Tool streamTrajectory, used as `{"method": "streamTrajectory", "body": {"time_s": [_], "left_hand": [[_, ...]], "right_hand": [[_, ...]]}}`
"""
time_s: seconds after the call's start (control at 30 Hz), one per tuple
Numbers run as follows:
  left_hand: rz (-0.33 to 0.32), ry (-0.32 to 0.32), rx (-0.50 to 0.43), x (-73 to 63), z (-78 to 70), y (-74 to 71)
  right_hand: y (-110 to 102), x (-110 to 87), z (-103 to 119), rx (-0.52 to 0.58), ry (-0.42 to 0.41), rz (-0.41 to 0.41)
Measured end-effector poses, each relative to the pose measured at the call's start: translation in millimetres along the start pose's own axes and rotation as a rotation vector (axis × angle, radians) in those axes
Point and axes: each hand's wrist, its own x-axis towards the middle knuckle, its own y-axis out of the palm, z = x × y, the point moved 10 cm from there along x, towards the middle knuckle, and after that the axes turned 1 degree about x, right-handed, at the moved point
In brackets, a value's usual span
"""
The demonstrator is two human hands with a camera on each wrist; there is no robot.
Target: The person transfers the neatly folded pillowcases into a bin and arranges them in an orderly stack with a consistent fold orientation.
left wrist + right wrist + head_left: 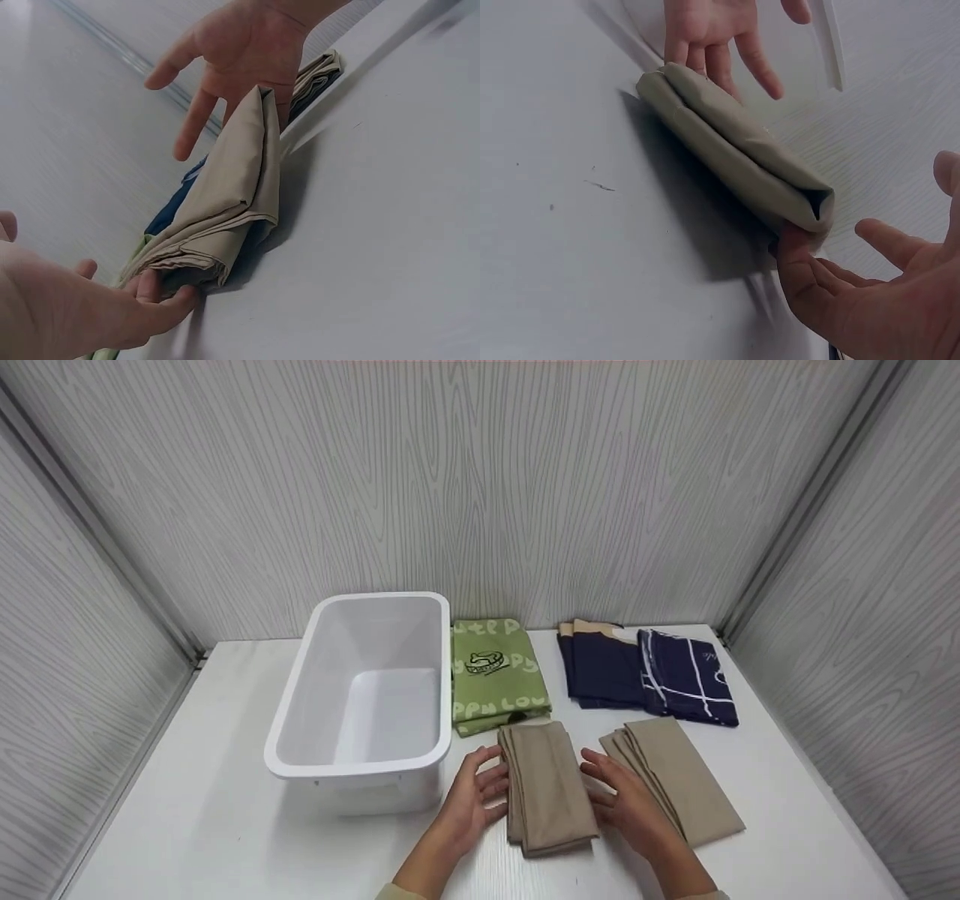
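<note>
A folded tan cloth (551, 787) lies in front of me on the white table, between my two hands. My left hand (466, 804) is at its left side, with fingertips touching the lower edge in the left wrist view. On the other side, my right hand (628, 808) has its fingers at the cloth's right edge. In the right wrist view a fingertip (795, 240) tucks against the cloth's underside. Both thumbs stand away from the fabric. A second folded tan cloth (682, 780) lies just right of my right hand.
A white plastic tub (360, 771) stands left of the cloths, its inside bare. Beside it lies a folded green printed cloth (499, 679). Two folded navy cloths, one with tan (606, 671) and one with white lines (686, 679), lie at the back right. Grey wood-grain panels (480, 495) enclose the table.
</note>
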Motion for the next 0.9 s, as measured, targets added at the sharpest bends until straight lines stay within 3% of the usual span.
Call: {"method": "streamTrajectory", "body": {"time_s": [0.3, 0.77, 0.9], "left_hand": [[0.018, -0.008, -0.012, 0.4, -0.7, -0.2], [0.064, -0.082, -0.017, 12.3, 6.3, 0.9], [0.089, -0.095, -0.069, 12.7, 10.1, 2.3]], "right_hand": [[10, 5.1, -7, -0.034, 0.087, 0.059], [10, 9.3, -11, 0.002, 0.089, 0.086], [6, 9.5, -13, -0.001, 0.086, 0.052]]}}
